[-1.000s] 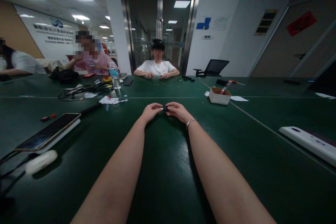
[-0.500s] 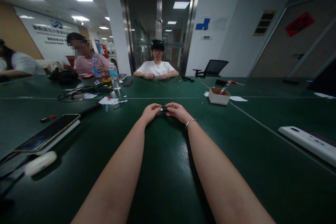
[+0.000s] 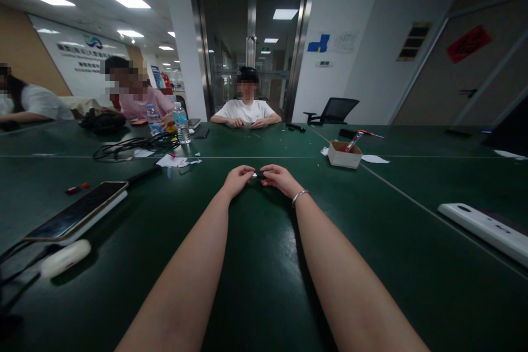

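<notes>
Broadly, a dark green bench fills the lower part of the frame, crossed by pale seams. Behind its far edge, at top centre, stands a metal-framed glass double door; before it sits a person in a white T-shirt, both forearms at that edge. A black mesh-backed chair is right of that person.

At the lower right edge of the frame lies a long white device. On the left, a smartphone rests on a white slab, with a rounded white gadget just below it in view. An open carton holding a red-marked tool is right of centre, and a clear water bottle stands upright at upper left.

Near the middle of the frame the left hand and right hand face each other, fingers curled and nearly closed. A silvery bracelet circles the right wrist. Between their fingertips, both pinch a small black object with a silvery part on the left; whether it is one piece or two cannot be told.
</notes>
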Motion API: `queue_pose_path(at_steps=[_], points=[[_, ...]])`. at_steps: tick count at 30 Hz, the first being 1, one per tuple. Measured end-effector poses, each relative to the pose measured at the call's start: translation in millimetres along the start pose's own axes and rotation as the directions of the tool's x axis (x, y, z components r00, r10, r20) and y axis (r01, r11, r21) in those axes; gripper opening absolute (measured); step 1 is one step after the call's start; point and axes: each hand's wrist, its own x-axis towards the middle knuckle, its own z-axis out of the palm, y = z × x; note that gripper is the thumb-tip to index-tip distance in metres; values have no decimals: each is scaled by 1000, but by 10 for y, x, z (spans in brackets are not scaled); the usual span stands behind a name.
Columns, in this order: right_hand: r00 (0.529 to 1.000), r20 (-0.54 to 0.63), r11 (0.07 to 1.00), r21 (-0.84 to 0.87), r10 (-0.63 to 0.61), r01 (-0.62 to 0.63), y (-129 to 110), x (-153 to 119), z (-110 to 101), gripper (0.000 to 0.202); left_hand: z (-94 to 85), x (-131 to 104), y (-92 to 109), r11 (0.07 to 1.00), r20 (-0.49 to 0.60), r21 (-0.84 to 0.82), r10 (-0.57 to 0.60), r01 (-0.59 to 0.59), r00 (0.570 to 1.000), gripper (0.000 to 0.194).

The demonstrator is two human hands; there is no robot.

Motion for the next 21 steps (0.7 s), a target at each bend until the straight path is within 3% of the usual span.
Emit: queue_pose_path(at_steps=[21], points=[[1000, 12, 1000, 8, -7, 7, 19, 13, -15, 15, 11, -13, 26, 1000, 19, -23, 15, -14, 1000, 23]])
